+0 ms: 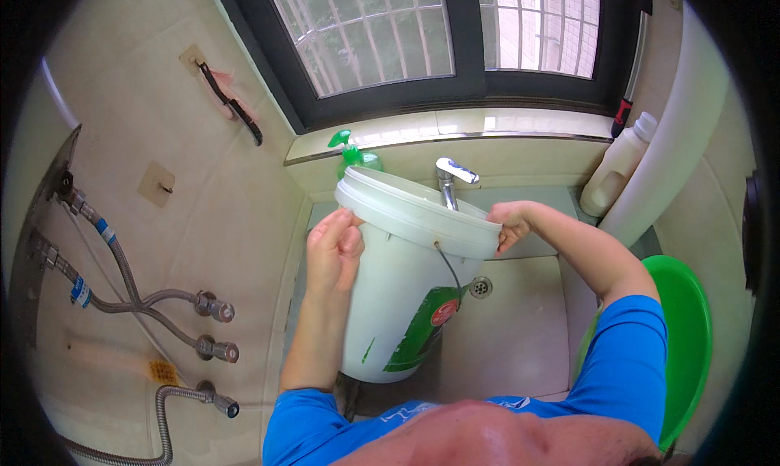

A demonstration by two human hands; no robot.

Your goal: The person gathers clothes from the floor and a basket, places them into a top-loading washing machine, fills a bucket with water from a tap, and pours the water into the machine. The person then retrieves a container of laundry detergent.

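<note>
A large white plastic bucket [390, 295] is tilted over the sink, its mouth towards the faucet. My left hand [336, 243] grips its rim at the left, fingers curled under the lip. On the right, my right hand [512, 224] holds the opposite side of the rim, with some fingers hidden by the bucket. A thin wire handle [451, 271] hangs down the bucket's side, in front of a worn green label. The chrome faucet [449, 189] stands at the bucket's mouth, its spout partly hidden behind the rim. What the bucket contains is out of sight.
Beyond the bucket is a green pump bottle [351, 155]. A whitish plastic bottle [618, 167] stands by the thick white pipe [670, 137]. The tiled sink [506, 338] has a round drain [480, 287]. A green basin [685, 344] is at right; braided hoses [125, 277] line the left wall.
</note>
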